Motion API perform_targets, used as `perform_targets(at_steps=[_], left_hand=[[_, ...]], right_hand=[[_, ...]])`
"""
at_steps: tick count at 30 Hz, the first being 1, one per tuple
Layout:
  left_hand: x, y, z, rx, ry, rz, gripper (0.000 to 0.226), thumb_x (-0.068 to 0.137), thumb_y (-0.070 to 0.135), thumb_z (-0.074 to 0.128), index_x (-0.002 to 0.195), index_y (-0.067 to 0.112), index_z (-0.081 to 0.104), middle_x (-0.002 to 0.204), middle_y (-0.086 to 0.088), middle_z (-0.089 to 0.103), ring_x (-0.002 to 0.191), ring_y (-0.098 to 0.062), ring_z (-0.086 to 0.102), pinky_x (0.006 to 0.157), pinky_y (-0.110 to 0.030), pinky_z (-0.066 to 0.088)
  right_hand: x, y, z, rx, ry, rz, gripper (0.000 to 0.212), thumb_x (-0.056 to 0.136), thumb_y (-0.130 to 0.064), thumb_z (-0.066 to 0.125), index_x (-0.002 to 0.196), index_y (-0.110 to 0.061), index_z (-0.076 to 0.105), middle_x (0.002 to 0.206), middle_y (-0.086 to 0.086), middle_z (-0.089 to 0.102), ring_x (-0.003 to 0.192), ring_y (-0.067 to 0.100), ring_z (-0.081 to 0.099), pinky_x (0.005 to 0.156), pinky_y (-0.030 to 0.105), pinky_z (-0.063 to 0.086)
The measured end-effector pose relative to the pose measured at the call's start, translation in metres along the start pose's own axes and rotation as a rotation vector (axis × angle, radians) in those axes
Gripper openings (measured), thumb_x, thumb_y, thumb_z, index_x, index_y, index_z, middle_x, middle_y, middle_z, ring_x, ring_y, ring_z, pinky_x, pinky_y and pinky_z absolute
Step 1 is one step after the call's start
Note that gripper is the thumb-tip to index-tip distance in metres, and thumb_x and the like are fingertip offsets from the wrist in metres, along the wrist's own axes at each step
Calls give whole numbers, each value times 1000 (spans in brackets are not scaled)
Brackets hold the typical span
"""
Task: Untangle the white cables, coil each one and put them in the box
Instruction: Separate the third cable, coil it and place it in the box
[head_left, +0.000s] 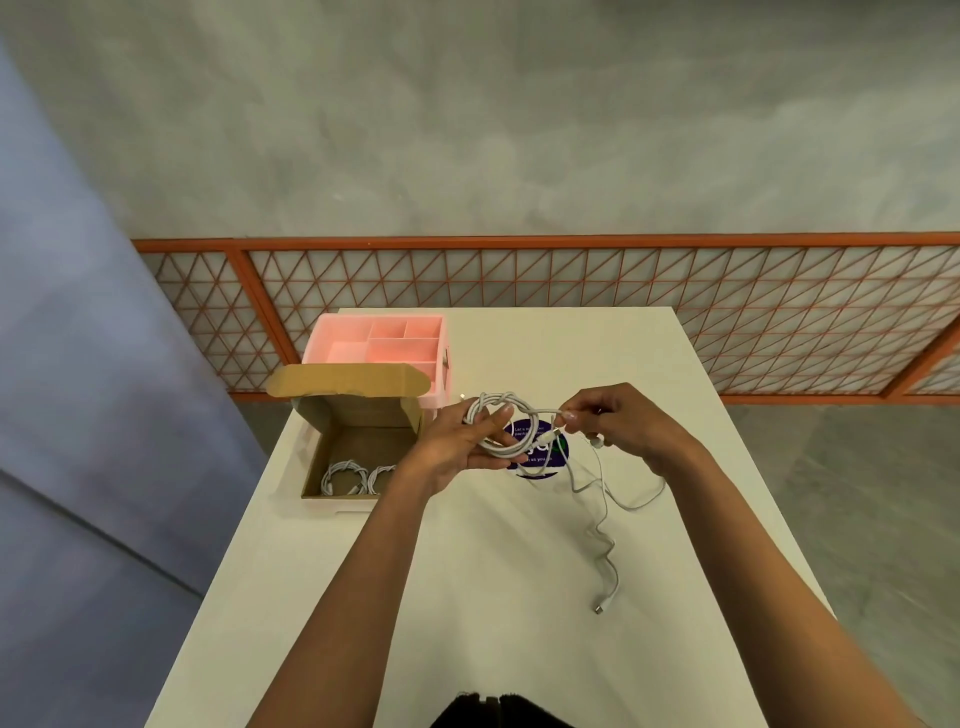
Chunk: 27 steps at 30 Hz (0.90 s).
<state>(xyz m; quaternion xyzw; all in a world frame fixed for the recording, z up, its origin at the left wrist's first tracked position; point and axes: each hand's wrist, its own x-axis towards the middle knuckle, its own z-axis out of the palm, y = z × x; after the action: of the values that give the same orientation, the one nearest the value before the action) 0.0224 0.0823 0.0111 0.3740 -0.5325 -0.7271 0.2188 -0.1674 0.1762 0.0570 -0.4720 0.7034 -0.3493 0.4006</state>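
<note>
Looking down on a long white bench (467, 597), with an orange lattice railing (571, 280) across the far side. At the far left corner, a pink divided organiser (379, 338); just in front of it, an open cardboard box (358, 441), lid flap standing up. Over the middle of the bench, both bare forearms reaching in. Left hand (457, 441) wrapped round a coiled white cable (496, 401) — fingers curled through the loop, holding it up off the surface. Right hand (618, 421) just beside, pinching a strand that runs off the coil between thumb and fingertip. Below that hand, a loose white cable (604, 560) dropping onto the bench and wriggling toward the near edge, ending in a small connector (599, 609). Same cable as the coil or another? Hard to tell. Under the coil, a round purple sticker (527, 431), partly hidden. Down in the box, two small coils (330, 478) side by side on its floor — already tucked away.
</note>
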Motion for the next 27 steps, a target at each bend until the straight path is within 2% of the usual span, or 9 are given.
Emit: perform_targets(at_steps=[3, 7, 10, 13, 17, 20, 23, 25, 27], left_hand=[[3, 0, -2, 122, 3, 30, 31, 86, 26, 68, 111, 10, 61, 86, -18, 72, 72, -29, 73, 53, -25, 55], [10, 2, -2, 320, 41, 53, 38, 80, 27, 75, 109, 8, 60, 84, -14, 72, 69, -29, 73, 50, -27, 55], [11, 3, 1, 389, 32, 84, 38, 81, 30, 73, 110, 9, 61, 84, -15, 73, 66, -31, 72, 52, -30, 56], [11, 8, 4, 448, 19, 126, 42, 79, 31, 75, 106, 3, 60, 82, -20, 69, 63, -31, 72, 49, -29, 55], [16, 12, 3, 442, 43, 220, 54, 60, 52, 82, 88, 11, 64, 55, 10, 43, 70, -43, 68, 63, -56, 57], [19, 9, 2, 424, 119, 306, 82, 48, 70, 79, 90, 3, 58, 52, 9, 33, 68, -49, 63, 64, -64, 53], [17, 13, 7, 390, 206, 340, 78, 52, 65, 79, 88, 0, 57, 56, 4, 32, 57, -43, 64, 59, -63, 53], [15, 15, 13, 367, 215, 358, 64, 61, 52, 81, 89, -1, 59, 63, -10, 36, 54, -41, 64, 55, -63, 52], [12, 16, 16, 332, 207, 347, 49, 71, 34, 81, 93, -3, 60, 69, -14, 39, 50, -37, 62, 54, -62, 53]], right_hand=[[1, 3, -1, -25, 37, -20, 10, 89, -12, 64, 89, -8, 73, 57, -13, 57, 55, 1, 44, 48, 8, 34], [1, 3, -2, -30, 58, -74, 10, 91, -17, 62, 89, -14, 72, 77, -10, 67, 68, -2, 53, 63, 14, 37], [2, 0, -2, -20, 106, -119, 11, 92, -16, 60, 91, -14, 71, 80, -13, 67, 65, -12, 56, 59, 6, 39], [5, -4, -4, -42, 201, -166, 12, 91, -17, 61, 91, -15, 72, 84, -11, 66, 69, -3, 55, 60, 5, 39], [8, -3, -6, 6, 236, -152, 11, 91, -18, 62, 88, -19, 72, 84, -8, 67, 71, 7, 53, 65, 16, 41], [5, -2, -5, 104, 180, -143, 13, 93, -15, 59, 94, -12, 71, 82, -8, 69, 67, 4, 58, 58, 7, 42], [3, 0, -1, 208, 171, -147, 15, 94, -12, 57, 99, -5, 69, 83, -4, 69, 61, -8, 58, 54, 3, 40], [3, 4, 2, 271, 174, -151, 14, 94, -15, 57, 97, -10, 70, 85, -1, 70, 68, 1, 58, 59, 10, 42], [4, 8, 5, 322, 172, -153, 13, 93, -18, 58, 94, -16, 71, 86, 0, 71, 72, 7, 57, 65, 18, 42]])
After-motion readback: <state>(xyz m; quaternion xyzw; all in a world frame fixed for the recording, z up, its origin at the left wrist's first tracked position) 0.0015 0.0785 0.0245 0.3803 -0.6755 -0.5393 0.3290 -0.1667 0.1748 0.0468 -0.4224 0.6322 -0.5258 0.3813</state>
